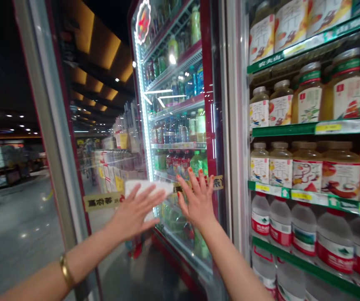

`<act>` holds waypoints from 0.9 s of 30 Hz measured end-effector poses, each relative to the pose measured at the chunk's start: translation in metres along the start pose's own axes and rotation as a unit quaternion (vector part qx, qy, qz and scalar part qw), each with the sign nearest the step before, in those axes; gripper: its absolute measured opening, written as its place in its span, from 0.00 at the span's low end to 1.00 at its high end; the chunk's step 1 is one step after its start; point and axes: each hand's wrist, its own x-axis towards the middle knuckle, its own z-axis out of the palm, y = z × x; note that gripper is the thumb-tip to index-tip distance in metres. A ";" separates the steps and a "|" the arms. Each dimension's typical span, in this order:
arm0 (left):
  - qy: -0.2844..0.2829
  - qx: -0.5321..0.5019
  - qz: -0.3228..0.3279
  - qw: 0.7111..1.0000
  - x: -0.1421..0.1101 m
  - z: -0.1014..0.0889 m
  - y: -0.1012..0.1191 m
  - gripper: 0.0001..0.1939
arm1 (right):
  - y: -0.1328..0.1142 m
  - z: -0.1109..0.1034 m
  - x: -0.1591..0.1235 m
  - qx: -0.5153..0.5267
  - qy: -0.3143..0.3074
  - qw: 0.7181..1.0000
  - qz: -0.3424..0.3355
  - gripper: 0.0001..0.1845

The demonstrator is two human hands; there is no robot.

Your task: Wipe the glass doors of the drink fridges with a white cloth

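Outstretched forearms (86,253) — our spread left hand (136,211) pins a white cloth (147,187) to the cooler's glass door (180,263), right hand (197,200) splayed beside it — and slack pressure could drop the cloth.

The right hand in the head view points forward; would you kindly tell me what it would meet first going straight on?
The right hand would most likely meet the cooler's glass door first; depth is unclear, but it looks at or near the pane.
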 end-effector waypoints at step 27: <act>-0.017 0.015 0.054 0.998 0.043 0.003 -0.051 0.43 | 0.030 0.017 0.037 -0.047 -0.020 0.997 -0.063 0.39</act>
